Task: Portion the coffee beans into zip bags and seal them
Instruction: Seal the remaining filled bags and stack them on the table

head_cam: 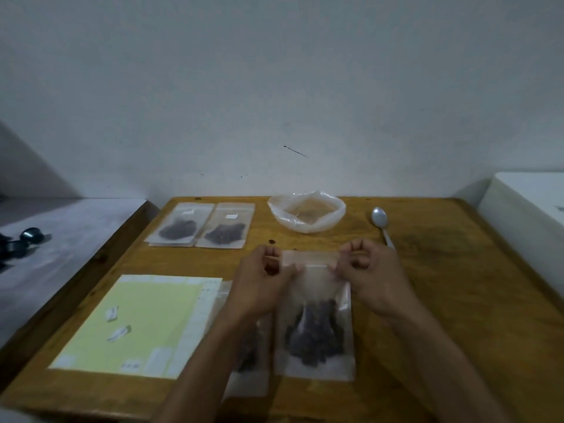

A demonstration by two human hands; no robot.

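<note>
A clear zip bag [314, 331] with dark coffee beans at its bottom lies on the wooden table [442, 285] in front of me. My left hand [262, 282] pinches the left end of its top strip. My right hand [369, 270] pinches the right end. A second bag with beans [248, 358] lies partly hidden under my left forearm. Two filled bags, one on the left [180, 224] and one on the right [225, 225], lie flat side by side at the back left. A metal spoon [381, 222] rests at the back right. A loose clear plastic bag [306, 215] sits open at the back centre.
A yellow-green sheet [134, 322] with small white labels lies at the front left of the table. A white box [531, 209] stands off the right edge. Dark objects [24, 239] lie on a grey surface to the left. A wall is close behind the table.
</note>
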